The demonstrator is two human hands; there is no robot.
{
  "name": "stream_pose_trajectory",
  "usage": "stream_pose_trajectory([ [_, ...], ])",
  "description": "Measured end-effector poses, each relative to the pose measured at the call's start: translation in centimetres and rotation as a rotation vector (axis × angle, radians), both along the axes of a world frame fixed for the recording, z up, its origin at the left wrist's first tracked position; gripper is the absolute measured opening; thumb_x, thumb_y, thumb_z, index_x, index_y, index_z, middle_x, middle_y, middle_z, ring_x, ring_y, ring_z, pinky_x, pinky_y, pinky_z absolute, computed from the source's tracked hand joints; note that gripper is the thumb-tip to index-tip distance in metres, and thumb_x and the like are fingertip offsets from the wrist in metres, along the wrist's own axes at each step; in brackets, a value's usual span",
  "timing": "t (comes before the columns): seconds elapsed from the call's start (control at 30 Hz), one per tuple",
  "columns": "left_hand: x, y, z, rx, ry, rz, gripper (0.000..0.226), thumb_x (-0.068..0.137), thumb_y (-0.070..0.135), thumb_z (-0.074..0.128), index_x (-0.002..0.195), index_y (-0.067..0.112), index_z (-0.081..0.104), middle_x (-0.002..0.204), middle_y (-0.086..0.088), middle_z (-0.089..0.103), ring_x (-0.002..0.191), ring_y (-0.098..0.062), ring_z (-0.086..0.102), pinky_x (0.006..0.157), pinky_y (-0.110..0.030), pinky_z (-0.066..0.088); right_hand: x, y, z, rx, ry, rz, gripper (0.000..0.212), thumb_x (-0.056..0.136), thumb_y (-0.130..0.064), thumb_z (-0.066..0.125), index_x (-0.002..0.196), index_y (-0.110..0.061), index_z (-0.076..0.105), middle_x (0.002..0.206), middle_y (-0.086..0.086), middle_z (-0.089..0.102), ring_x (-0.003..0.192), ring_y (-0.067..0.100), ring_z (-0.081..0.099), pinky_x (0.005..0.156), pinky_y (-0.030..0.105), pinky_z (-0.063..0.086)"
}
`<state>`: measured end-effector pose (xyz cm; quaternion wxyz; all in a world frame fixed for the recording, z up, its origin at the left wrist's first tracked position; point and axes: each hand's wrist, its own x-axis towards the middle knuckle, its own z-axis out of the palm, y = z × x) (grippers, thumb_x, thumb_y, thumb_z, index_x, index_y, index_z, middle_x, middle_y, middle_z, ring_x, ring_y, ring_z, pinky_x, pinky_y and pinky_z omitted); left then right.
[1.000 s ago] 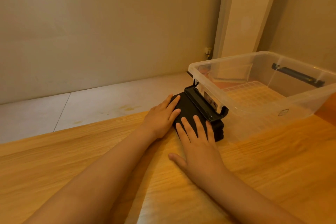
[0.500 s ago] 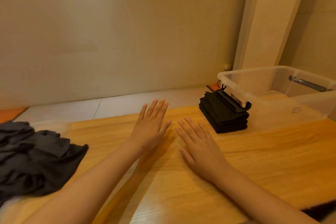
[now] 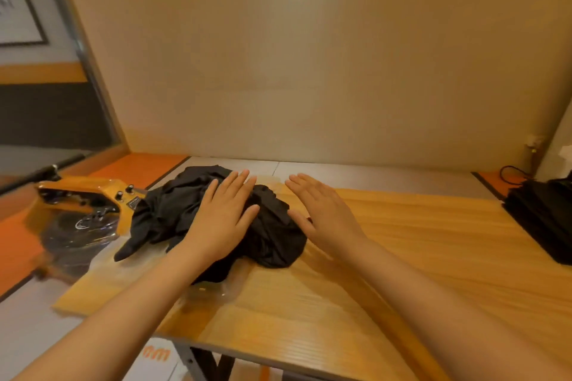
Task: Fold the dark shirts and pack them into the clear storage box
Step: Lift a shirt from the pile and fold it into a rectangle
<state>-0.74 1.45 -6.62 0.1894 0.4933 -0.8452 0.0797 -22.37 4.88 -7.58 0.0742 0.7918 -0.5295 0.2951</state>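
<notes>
Both open and empty, the left hand (image 3: 223, 219) is spread over the crumpled heap of dark shirts (image 3: 173, 204) at the wooden table's (image 3: 402, 257) left end, the right hand (image 3: 325, 216) just beside it, likely to pull 1 out for folding.

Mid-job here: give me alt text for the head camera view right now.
The left hand lies open over a crumpled pile of dark shirts on a wooden table, and the open right hand is at the pile's right edge. A folded dark stack sits at the table's far right.
</notes>
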Motion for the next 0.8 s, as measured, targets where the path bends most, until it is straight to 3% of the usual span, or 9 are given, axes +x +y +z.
stream_pose_trajectory([
  [0.1, 2.7, -1.0, -0.7, 0.097, 0.178, 0.021, 0.058, 0.101, 0.044, 0.036, 0.154, 0.024, 0.02, 0.159, 0.006, 0.02, 0.147, -0.01, 0.015, 0.12, -0.033, 0.012, 2.5, -2.4, -0.2, 0.26, -0.147, -0.066, 0.061, 0.098, -0.051, 0.041, 0.151, -0.024, 0.025, 0.156, -0.006, 0.026, 0.145, 0.013, 0.019, 0.116, 0.034, 0.02],
  [0.23, 3.3, -1.7, -1.4, 0.175, 0.239, 0.015, 0.058, 0.098, 0.045, 0.044, 0.151, 0.028, 0.026, 0.146, 0.006, 0.044, 0.135, -0.013, 0.037, 0.115, -0.036, 0.027, 3.4, -4.5, -2.8, 0.462, -0.114, -0.054, 0.05, 0.099, -0.048, 0.04, 0.146, -0.031, 0.039, 0.148, -0.008, 0.042, 0.135, 0.015, 0.039, 0.106, 0.034, 0.038],
  [0.33, 2.9, -2.3, -1.4, 0.136, 0.191, 0.038, 0.056, 0.096, 0.051, 0.044, 0.147, 0.031, 0.033, 0.127, 0.006, 0.051, 0.124, -0.015, 0.042, 0.109, -0.034, 0.028, 2.9, -4.7, -3.5, 0.406, -0.22, -0.108, 0.031, 0.1, -0.039, 0.044, 0.123, -0.03, 0.063, 0.117, -0.009, 0.067, 0.105, 0.015, 0.06, 0.081, 0.032, 0.05],
  [0.4, 2.5, -2.6, -1.1, 0.104, 0.198, 0.031, 0.048, 0.095, 0.054, 0.044, 0.138, 0.033, 0.046, 0.112, 0.008, 0.05, 0.112, -0.013, 0.042, 0.103, -0.033, 0.028, 2.4, -4.6, -3.4, 0.354, -0.299, -0.112, 0.027, 0.1, -0.034, 0.045, 0.102, -0.024, 0.07, 0.093, -0.007, 0.07, 0.086, 0.015, 0.062, 0.074, 0.037, 0.051],
  [0.5, 1.8, -2.8, -0.3, 0.062, 0.24, -0.024, 0.027, 0.094, 0.045, 0.053, 0.114, 0.03, 0.064, 0.093, 0.009, 0.05, 0.093, -0.011, 0.043, 0.095, -0.033, 0.035, 1.3, -4.2, -2.4, 0.289, -0.48, -0.092, 0.027, 0.101, -0.029, 0.044, 0.093, -0.016, 0.067, 0.084, -0.002, 0.067, 0.08, 0.015, 0.061, 0.075, 0.042, 0.052],
  [0.6, 1.3, -2.9, 1.3, 0.107, 0.458, -0.086, 0.015, 0.095, 0.03, 0.058, 0.098, 0.02, 0.069, 0.09, 0.004, 0.063, 0.087, -0.013, 0.056, 0.085, -0.041, 0.047, 0.0, -3.5, -0.1, 0.211, -0.681, -0.077, 0.029, 0.102, -0.025, 0.04, 0.086, -0.009, 0.057, 0.076, 0.0, 0.058, 0.071, 0.013, 0.054, 0.067, 0.036, 0.045],
  [0.7, 0.9, -2.7, 3.9, 0.2, 0.676, -0.087, 0.018, 0.097, 0.026, 0.054, 0.097, 0.013, 0.066, 0.09, -0.001, 0.066, 0.082, -0.016, 0.06, 0.073, -0.038, 0.047, -1.8, -2.9, 2.7, 0.141, -0.895, -0.126, 0.035, 0.104, -0.029, 0.031, 0.078, -0.012, 0.046, 0.073, 0.003, 0.043, 0.066, 0.013, 0.041, 0.061, 0.031, 0.033],
  [0.77, 0.9, -3.1, 5.4, 0.131, 0.612, -0.002, 0.011, 0.097, 0.024, 0.054, 0.098, 0.014, 0.059, 0.094, -0.001, 0.061, 0.082, -0.016, 0.056, 0.069, -0.031, 0.041, -3.1, -2.6, 4.7, 0.106, -1.012, -0.154, 0.037, 0.105, -0.033, 0.028, 0.076, -0.013, 0.04, 0.074, 0.004, 0.037, 0.068, 0.014, 0.038, 0.062, 0.031, 0.031],
  [0.8, 0.8, -3.2, 6.1, 0.104, 0.554, 0.026, 0.009, 0.096, 0.022, 0.056, 0.103, 0.017, 0.056, 0.102, 0.0, 0.057, 0.089, -0.015, 0.054, 0.075, -0.029, 0.041, -3.7, -2.5, 5.7, 0.089, -1.049, -0.158, 0.037, 0.105, -0.034, 0.028, 0.075, -0.014, 0.038, 0.073, 0.003, 0.035, 0.067, 0.014, 0.036, 0.061, 0.031, 0.03],
])
